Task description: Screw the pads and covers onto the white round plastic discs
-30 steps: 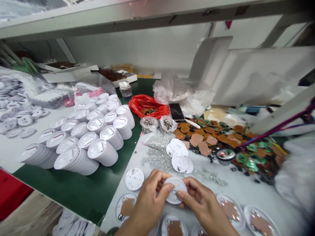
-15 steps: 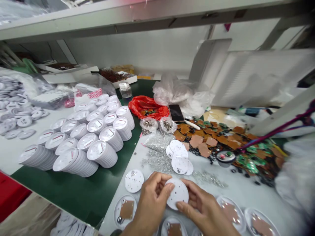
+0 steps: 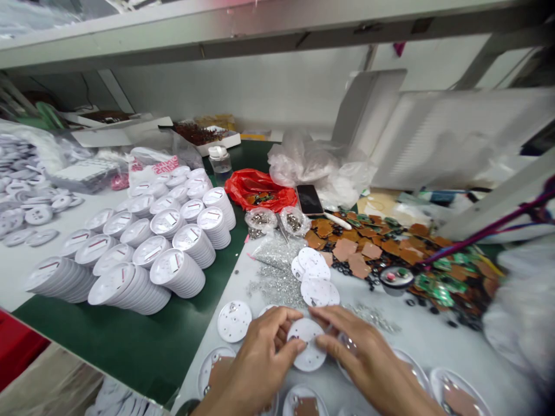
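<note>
A white round plastic disc (image 3: 309, 359) with small holes lies between my two hands. My left hand (image 3: 266, 346) has its thumb over the disc's left edge, with the fingers curled behind it. On the right side, my right hand (image 3: 362, 346) has its thumb tip at the disc's edge and its fingers stretched apart above it. A similar disc (image 3: 235, 321) with metal parts lies left of my left hand. Further discs (image 3: 319, 289) overlap one another just beyond my hands. Round white housings with brown boards, one near the front edge (image 3: 306, 404), lie around my wrists.
Stacked white cups (image 3: 177, 268) stand on the green mat at left. Small clear parts (image 3: 277, 283) are spread ahead. Brown and green boards (image 3: 359, 263) are heaped at right, near a cable-held round piece (image 3: 396, 277). A red bag (image 3: 260, 193) and phone (image 3: 309, 200) lie behind. A shelf beam (image 3: 260, 34) crosses overhead.
The disc has come down slightly and tilted flatter. My right hand's fingers have spread and loosened from its right side, while my left hand stays at its left edge.
</note>
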`<state>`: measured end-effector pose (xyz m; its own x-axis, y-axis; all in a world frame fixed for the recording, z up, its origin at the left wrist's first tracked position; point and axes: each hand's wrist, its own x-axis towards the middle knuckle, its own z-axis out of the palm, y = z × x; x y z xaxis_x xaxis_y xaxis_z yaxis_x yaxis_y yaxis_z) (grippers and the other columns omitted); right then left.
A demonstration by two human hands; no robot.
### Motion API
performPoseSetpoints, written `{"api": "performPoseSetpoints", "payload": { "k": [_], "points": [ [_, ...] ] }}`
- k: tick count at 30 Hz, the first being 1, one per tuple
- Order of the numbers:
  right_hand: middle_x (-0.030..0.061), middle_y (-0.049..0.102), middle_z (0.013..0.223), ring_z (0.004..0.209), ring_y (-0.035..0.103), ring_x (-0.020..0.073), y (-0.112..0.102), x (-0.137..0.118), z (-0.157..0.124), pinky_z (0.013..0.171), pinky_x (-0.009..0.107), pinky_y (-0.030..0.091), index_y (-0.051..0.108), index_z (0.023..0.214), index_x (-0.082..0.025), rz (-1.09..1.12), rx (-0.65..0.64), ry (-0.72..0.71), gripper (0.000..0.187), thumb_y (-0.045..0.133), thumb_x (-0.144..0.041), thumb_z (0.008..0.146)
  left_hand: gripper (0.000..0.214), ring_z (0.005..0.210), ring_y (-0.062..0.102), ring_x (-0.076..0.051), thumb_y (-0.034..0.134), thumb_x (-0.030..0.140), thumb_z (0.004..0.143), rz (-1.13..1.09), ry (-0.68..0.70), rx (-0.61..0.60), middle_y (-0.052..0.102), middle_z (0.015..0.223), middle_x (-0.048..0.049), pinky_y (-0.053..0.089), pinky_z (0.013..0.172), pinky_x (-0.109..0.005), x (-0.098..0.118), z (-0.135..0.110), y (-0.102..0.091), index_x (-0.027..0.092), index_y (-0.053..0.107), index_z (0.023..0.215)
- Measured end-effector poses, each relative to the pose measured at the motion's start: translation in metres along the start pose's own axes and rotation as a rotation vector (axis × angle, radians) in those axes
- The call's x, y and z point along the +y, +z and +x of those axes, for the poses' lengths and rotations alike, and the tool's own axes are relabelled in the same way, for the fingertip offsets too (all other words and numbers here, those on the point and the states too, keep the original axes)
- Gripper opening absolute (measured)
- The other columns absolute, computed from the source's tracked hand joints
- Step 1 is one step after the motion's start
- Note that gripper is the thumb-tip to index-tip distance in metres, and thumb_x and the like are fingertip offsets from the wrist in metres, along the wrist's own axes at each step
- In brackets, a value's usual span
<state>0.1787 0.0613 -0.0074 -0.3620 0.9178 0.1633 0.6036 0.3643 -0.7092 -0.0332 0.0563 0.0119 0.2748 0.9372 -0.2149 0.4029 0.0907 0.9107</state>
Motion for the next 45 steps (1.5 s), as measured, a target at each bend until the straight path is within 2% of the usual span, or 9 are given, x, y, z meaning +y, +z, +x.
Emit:
{"api": "performPoseSetpoints", "payload": {
  "k": [5,12,16,20,26,33,37,40,45],
  "points": [
    [0.0207,0.069,0.132,0.12,0.063,0.044,-0.002,0.025,0.041,0.091,0.067,0.054,0.062,0.132,-0.01,-0.488,0.155,-0.295,0.048,0.06,-0.003,0.085,0.032,0.104,0.064,-0.028,0.057,0.011,0.092,0.348,0.142,-0.062,0.067,0.112,-0.011,0.051,0.095,-0.043,0.002,0.007,0.008,0.016,0.067,0.122],
    [0.0188,0.067,0.132,0.12,0.063,0.0358,-0.006,0.017,0.034,0.096,0.057,0.054,0.051,0.142,-0.017,-0.405,0.191,-0.293,0.053,0.063,-0.018,0.091,0.035,0.112,0.058,-0.032,0.049,0.012,0.098,0.388,0.229,-0.019,0.064,0.116,-0.0139,0.05,0.097,-0.049,0.002,0.006,0.012,0.013,0.062,0.131],
    [0.0118,0.071,0.125,0.103,0.071,0.0261,-0.025,-0.008,0.01,0.085,0.039,0.06,0.06,0.131,-0.024,0.137,0.052,0.068,0.04,0.062,-0.041,0.094,0.045,0.105,0.061,-0.024,0.05,0.025,0.102,0.106,0.244,0.127,0.062,0.125,-0.01,0.051,0.092,-0.038,0.006,0.002,0.005,0.022,0.047,0.147],
    [0.0052,0.075,0.085,0.077,0.072,0.02,-0.03,-0.019,-0.009,0.067,0.029,0.058,0.071,0.101,-0.021,0.566,-0.208,0.409,0.041,0.048,-0.054,0.1,0.017,0.086,0.063,-0.02,0.061,0.029,0.096,-0.106,0.188,0.005,0.07,0.095,-0.0047,0.049,0.078,-0.031,0.015,0.005,0.007,0.02,0.073,0.104],
    [0.0116,0.073,0.126,0.093,0.077,0.0271,-0.009,-0.002,-0.055,0.076,0.038,0.064,0.065,0.119,-0.027,-0.121,0.299,0.103,0.03,0.062,-0.046,0.095,0.025,0.068,0.058,-0.013,0.063,0.041,0.094,-0.417,-0.068,-0.02,0.065,0.08,-0.0019,0.046,0.064,-0.025,0.005,0.01,0.033,0.015,0.065,0.094],
    [0.0171,0.069,0.131,0.111,0.072,0.0305,-0.017,0.0,-0.069,0.087,0.044,0.063,0.06,0.112,-0.023,-0.404,0.326,-0.071,0.02,0.064,-0.029,0.093,0.039,0.063,0.061,-0.014,0.07,0.053,0.087,-0.547,-0.091,-0.05,0.066,0.075,-0.0026,0.051,0.063,-0.027,0.017,0.02,0.062,0.014,0.064,0.091],
    [0.0134,0.07,0.13,0.113,0.071,0.0278,-0.044,0.015,-0.075,0.083,0.037,0.065,0.06,0.114,-0.025,-0.396,0.252,-0.066,0.026,0.068,-0.03,0.09,0.024,0.096,0.069,-0.024,0.064,0.033,0.095,-0.203,0.088,-0.184,0.074,0.103,-0.009,0.054,0.09,-0.041,0.024,0.017,0.047,0.016,0.068,0.112],
    [0.0112,0.074,0.125,0.109,0.073,0.0278,-0.051,0.028,-0.081,0.08,0.036,0.066,0.062,0.116,-0.025,-0.431,0.212,-0.139,0.032,0.072,-0.025,0.085,0.064,0.134,0.052,-0.032,0.078,0.017,0.084,0.206,0.347,-0.114,0.062,0.14,-0.0109,0.033,0.117,-0.057,0.009,0.013,0.042,0.023,0.053,0.143],
    [0.0142,0.075,0.122,0.103,0.075,0.0327,-0.038,0.034,-0.074,0.08,0.044,0.065,0.068,0.114,-0.021,-0.464,0.18,-0.257,0.034,0.072,-0.02,0.08,0.086,0.139,0.05,-0.036,0.073,0.004,0.081,0.484,0.471,-0.181,0.06,0.143,-0.0158,0.025,0.119,-0.068,-0.013,0.018,0.056,0.021,0.033,0.156]
  ]
}}
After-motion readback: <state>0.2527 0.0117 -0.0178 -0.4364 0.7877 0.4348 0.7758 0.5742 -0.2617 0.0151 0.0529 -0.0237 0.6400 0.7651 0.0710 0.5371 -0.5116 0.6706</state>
